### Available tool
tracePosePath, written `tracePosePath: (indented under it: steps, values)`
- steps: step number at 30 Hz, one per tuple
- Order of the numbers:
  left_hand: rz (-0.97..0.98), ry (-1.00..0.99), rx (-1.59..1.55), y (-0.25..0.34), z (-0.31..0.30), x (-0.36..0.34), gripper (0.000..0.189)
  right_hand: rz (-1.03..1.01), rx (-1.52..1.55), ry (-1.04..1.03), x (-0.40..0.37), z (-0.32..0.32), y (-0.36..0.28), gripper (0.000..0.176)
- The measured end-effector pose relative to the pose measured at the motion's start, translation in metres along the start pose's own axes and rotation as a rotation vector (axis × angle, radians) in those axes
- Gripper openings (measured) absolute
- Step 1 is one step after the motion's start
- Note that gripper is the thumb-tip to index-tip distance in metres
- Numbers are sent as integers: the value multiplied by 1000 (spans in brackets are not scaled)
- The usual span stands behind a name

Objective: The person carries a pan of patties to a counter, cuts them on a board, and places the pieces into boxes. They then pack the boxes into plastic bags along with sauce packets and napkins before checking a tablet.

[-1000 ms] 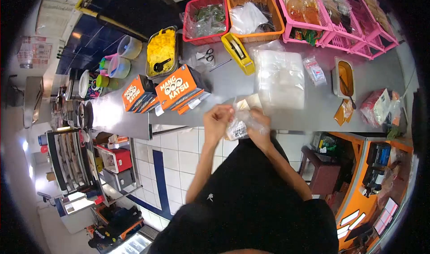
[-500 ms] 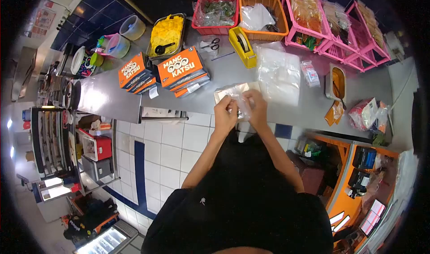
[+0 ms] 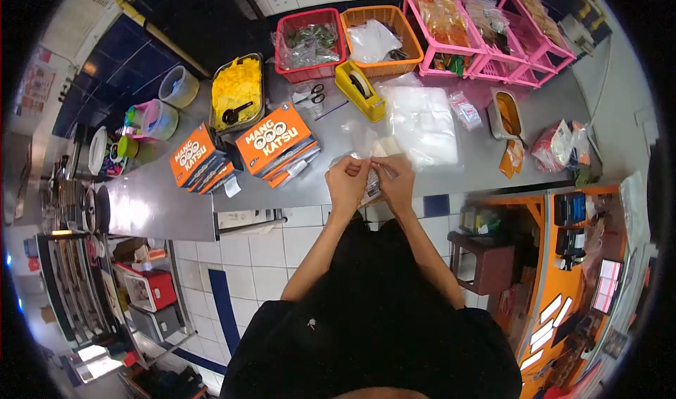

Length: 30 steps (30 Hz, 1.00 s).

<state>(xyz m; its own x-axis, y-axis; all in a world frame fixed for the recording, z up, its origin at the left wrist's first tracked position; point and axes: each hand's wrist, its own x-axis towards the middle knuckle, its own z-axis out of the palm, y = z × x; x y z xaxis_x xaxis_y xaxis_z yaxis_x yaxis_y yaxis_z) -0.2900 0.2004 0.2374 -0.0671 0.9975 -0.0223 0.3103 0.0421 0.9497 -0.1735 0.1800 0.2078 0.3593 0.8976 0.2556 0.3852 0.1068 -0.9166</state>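
Observation:
Close together over the front edge of the steel counter (image 3: 282, 197), my left hand (image 3: 348, 182) and my right hand (image 3: 396, 179) pinch a clear plastic bag (image 3: 362, 137) between their fingertips. The bag's thin film stands up behind the fingers. Beneath and between the hands lies a pale, flat item (image 3: 371, 189), partly covered by them. A stack of clear plastic bags (image 3: 424, 126) lies just right of my right hand. Orange boxes (image 3: 276, 145) stand to the left of my left hand.
Behind are a yellow tape dispenser (image 3: 360, 91), scissors (image 3: 315, 94), a red basket (image 3: 308, 43), an orange basket (image 3: 384, 38) and a tray of yellow food (image 3: 237, 91). Pink racks (image 3: 486, 36), a metal container (image 3: 506, 114) and a bagged bundle (image 3: 553, 147) are at the right.
The view has shifted, so the counter items appear further left. My hands have come closer together, and the clear film now rises behind the fingertips.

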Motion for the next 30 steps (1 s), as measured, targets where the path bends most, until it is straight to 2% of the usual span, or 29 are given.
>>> tracePosePath:
  steps: [2,4,6,9,13,16,18,21,30]
  values:
    - [36,-57,-57,-8,-3,1,11,-8,-24,27,1,4,6,16]
    - [62,-111,-118,-7,-6,-1,10,-223,-146,48,6,0,-8,18]
    - [242,-154,-116,-6,-11,-6,13,-211,-145,46,6,2,-3,18]
    - [151,-252,-226,-12,-19,-1,15,-238,-160,40,3,4,-4,20]
    - [132,-281,-175,-16,-22,7,14,-312,-190,30,3,3,-6,21]
    - [71,-332,-158,-16,-25,12,12,-264,-174,50,4,5,-5,19]
    - [150,-364,-38,-16,-27,14,13,-232,-156,67,3,4,-8,18]
    - [234,-371,-17,-18,-27,16,12,-196,-138,76,3,5,-11,17]
    - [222,-361,15,-11,-27,16,11,-141,-117,58,6,7,-9,15]
